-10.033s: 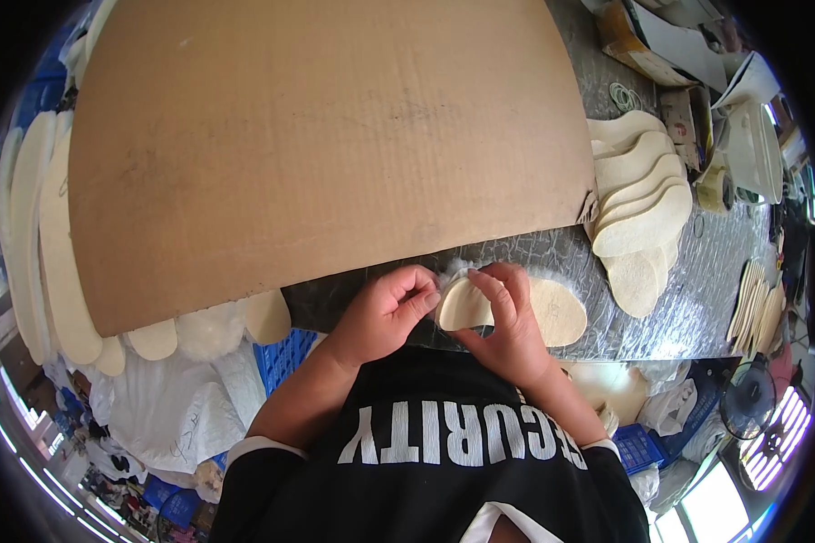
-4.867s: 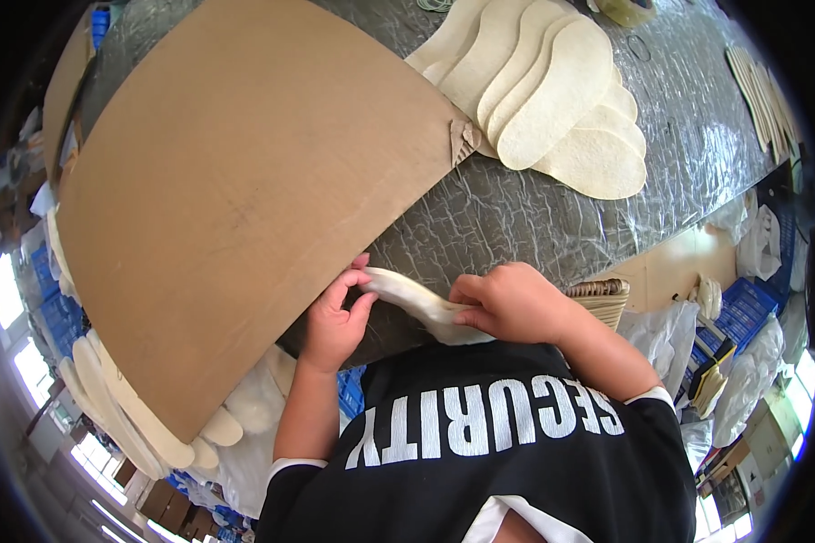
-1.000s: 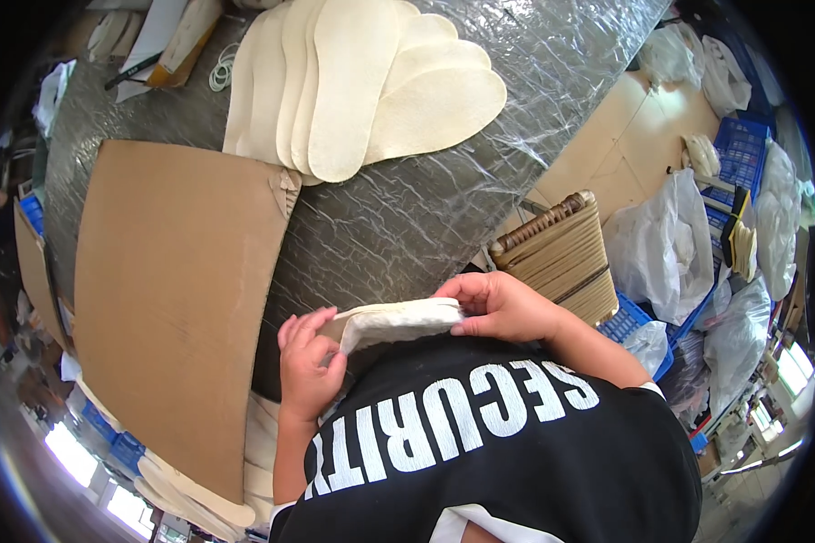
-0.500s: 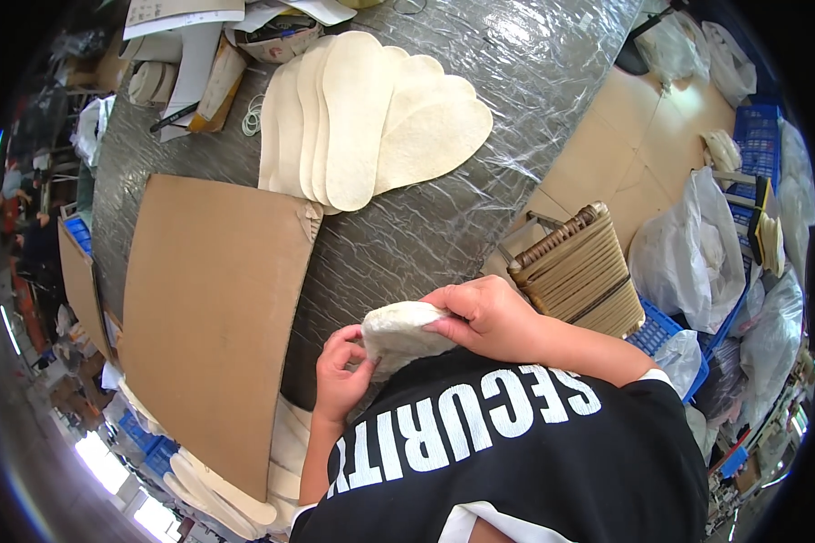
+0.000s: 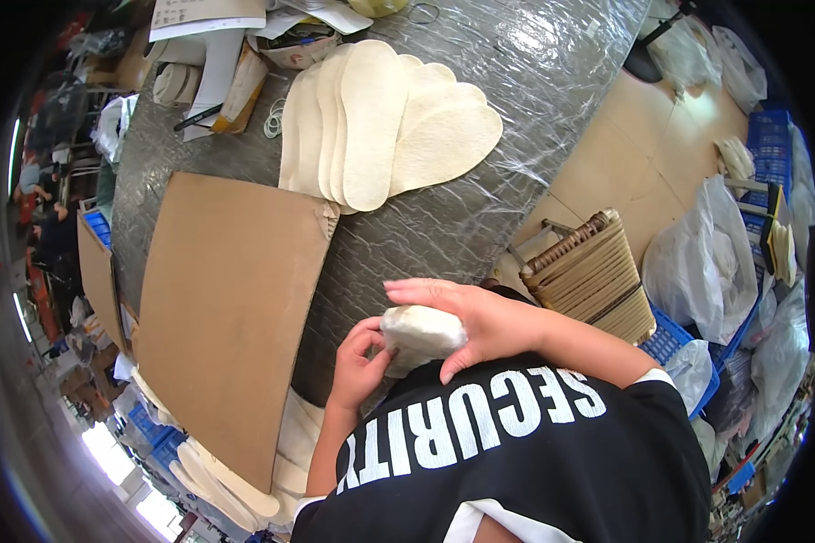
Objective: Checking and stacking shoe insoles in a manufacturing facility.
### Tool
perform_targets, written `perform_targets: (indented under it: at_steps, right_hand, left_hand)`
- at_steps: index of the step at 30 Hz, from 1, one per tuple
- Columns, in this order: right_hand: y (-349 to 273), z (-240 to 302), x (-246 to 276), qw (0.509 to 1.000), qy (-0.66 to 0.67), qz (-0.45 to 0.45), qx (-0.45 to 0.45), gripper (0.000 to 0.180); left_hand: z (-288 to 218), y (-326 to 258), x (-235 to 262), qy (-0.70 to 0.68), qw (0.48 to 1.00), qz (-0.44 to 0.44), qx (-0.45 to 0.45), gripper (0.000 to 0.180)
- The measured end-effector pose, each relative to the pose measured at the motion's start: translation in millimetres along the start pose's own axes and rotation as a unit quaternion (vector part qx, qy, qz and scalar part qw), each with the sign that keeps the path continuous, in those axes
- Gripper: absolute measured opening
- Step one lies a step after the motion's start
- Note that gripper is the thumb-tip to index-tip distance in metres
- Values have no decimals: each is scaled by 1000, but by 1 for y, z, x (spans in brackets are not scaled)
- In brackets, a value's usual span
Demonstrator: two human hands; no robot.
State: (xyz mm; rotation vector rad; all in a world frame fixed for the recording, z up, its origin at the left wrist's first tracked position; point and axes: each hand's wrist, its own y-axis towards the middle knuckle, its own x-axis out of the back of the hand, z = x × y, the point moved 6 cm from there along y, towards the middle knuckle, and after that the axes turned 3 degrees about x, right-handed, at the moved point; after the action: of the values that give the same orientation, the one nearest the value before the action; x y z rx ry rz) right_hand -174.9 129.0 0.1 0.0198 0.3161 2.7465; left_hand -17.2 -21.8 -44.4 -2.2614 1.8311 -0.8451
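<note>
— Where the pale cream, felt-like insole piece (image 5: 423, 330)?
— Bunched into a rounded lump between both hands, just above the chest of the black shirt with white lettering (image 5: 516, 452), at the near edge of the tabletop (image 5: 534, 54). Right hand (image 5: 480, 321) draped over its top and far side, fingers spread and curled down onto it, a loose but closed grip. Left hand (image 5: 360, 362) cupped against its left and lower end, fingertips pressing in, thumb side touching the lump.

— Anything hard to make out?
— Underside of the lump covered by the right palm; true outline impossible to tell while folded. Whether one layer or several, cannot tell. More pale insole shapes (image 5: 244, 471) poking out under the cardboard at lower left, mostly hidden by it. Clutter at the far end of the tabletop small and bent by the lens.

— Materials and shapes around it?
— Tabletop wrapped in crinkled, shiny clear film over grey. Large flat brown cardboard sheet (image 5: 222, 317) left of the hands, lying well apart from the lump. Fan of flat cream foot-shaped insoles (image 5: 380, 127) overlapping beyond it, matte and fibrous. Stack of tan ribbed cardboard strips (image 5: 593, 276) just right of the right forearm, below the tabletop edge. Blue plastic crates (image 5: 675, 339) and clear bags on the floor at right.
</note>
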Motion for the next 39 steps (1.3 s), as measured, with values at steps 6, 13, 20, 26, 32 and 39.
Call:
perform_targets:
  at_steps: [6,13,20,26,32,39]
  right_hand:
    - [9,-29,-19,976,206,38,-58,78]
    - [16,-27,-25,951,289,44,-104,74]
    - [18,-25,-27,951,280,74,-111,70]
    - [9,-40,-41,804,574,19,-153,54]
    - [5,-69,-24,958,163,-17,-234,31]
    - [5,-84,-23,929,123,-126,-324,29]
  left_hand:
    - [-31,14,5,166,983,-76,28,31]
    - [-168,35,9,280,893,-75,-346,27]
    - [-170,40,3,350,851,-54,-388,27]
    - [-159,35,-7,353,818,-18,-454,15]
    - [-143,29,-10,383,799,12,-464,15]
    - [-130,19,-16,365,797,49,-479,15]
